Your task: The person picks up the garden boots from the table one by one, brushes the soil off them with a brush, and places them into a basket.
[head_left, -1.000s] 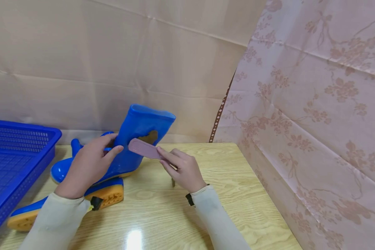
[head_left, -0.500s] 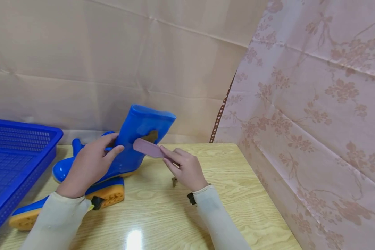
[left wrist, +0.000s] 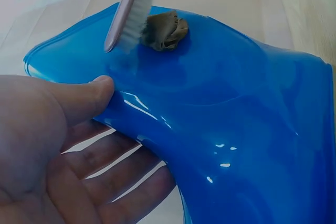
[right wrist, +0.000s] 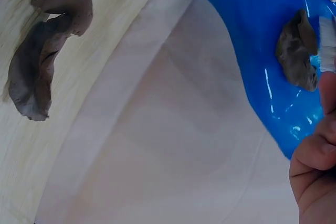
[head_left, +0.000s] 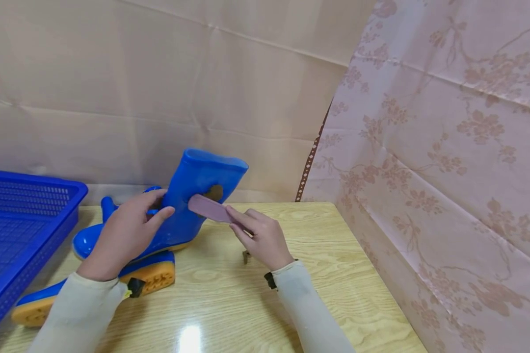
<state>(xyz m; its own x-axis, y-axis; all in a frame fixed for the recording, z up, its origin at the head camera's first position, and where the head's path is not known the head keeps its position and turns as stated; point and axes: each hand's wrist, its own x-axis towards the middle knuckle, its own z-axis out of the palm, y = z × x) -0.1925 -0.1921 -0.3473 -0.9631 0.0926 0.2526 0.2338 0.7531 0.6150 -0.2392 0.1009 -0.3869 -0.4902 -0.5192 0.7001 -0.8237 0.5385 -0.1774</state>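
A blue rubber boot point(head_left: 190, 174) with a yellow sole leans to the right, its shaft opening up. My left hand point(head_left: 125, 235) grips the shaft's edge, thumb on the near face and fingers behind, as the left wrist view shows. A brown clay-like clump point(left wrist: 167, 31) sticks to the shaft. My right hand point(head_left: 265, 240) pinches the handle of a pink brush point(head_left: 209, 209). Its white bristles point(left wrist: 143, 11) face the boot, right beside the clump. In the right wrist view only part of the right hand and bristles shows.
A second blue boot with an orange-yellow sole point(head_left: 156, 275) lies on its side under the first, partly behind the left forearm. The blue plastic basket point(head_left: 80, 196) stands at the left. Another brown clump point(right wrist: 47, 61) lies on the wooden table point(head_left: 229, 304). Cloth hangs behind and at right.
Over the first half second the brush and right hand shifted slightly right along the shaft; since then they have hardly moved. The left hand and boot stay in place.
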